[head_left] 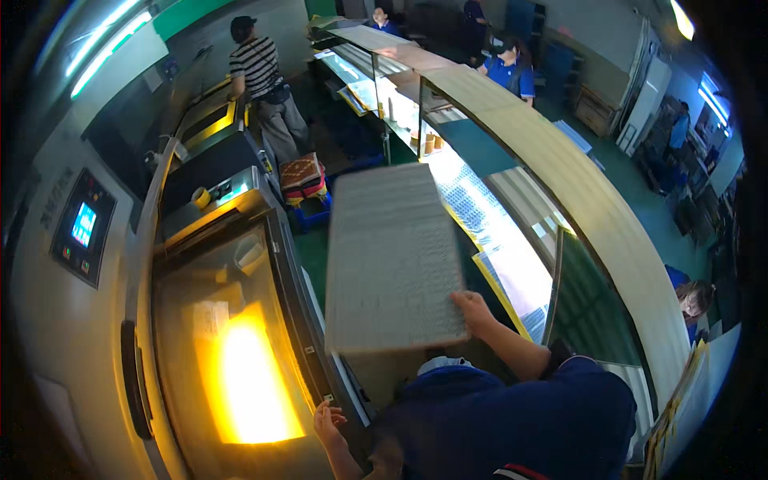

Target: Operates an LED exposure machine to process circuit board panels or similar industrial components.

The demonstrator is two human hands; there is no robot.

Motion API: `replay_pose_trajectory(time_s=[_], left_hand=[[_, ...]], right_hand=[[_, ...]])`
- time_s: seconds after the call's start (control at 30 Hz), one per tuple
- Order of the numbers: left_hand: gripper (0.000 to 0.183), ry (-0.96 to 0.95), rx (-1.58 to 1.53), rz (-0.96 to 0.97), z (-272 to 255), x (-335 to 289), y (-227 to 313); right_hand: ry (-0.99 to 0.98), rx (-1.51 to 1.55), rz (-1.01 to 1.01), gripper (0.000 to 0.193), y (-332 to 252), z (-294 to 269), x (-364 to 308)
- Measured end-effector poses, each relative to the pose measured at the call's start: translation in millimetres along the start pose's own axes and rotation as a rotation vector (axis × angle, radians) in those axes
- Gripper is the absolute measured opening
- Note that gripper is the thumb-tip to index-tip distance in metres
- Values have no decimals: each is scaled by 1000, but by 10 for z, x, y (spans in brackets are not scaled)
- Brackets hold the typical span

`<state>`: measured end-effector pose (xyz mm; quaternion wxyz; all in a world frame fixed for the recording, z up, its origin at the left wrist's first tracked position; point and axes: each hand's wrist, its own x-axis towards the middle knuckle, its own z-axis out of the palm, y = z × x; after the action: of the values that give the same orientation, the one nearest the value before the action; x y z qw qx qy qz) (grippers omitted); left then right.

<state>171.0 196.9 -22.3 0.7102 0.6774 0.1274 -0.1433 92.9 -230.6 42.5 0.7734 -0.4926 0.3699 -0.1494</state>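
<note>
My right hand (475,314) grips a large, thin, grey rectangular panel (392,256) by its right edge, near the lower corner. The panel is held up in front of me, and fine rows of marks cover its face. Lower down, my left hand (328,422) has its fingers loosely bent and apart, with nothing seen in them. It is beside the dark front frame (310,352) of a machine, just below a small light-coloured button or tab (329,398). Within that frame, a transparent-looking bed (180,320) glows bright yellow.
A control panel with a lit screen (83,224) is on the machine's left wall, above a black handle (136,380). A yellow tape roll (201,197) sits farther back. Lit worktables (512,272) run along the right under a long pale shelf (592,200). A person in stripes (256,68) stands at the far left.
</note>
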Motion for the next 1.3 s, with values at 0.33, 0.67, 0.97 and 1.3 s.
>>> replay_pose_trajectory(time_s=[0.33,0.67,0.97,1.3], left_hand=[[23,-354,539,-445,539,-601,-498],[19,-292,379,-447,860,-585,-278],[8,-107,119,-204,446,-369,-352],[17,-137,-16,112,-90,-657,127]], right_hand=[[389,69,-127,44,-62,-1352,2574],[486,502,-103,39,-934,-1041,3207],[-332,-220,137,30,367,-61,1251],[-1414,-1058,247,55,1365,1126,-1261]])
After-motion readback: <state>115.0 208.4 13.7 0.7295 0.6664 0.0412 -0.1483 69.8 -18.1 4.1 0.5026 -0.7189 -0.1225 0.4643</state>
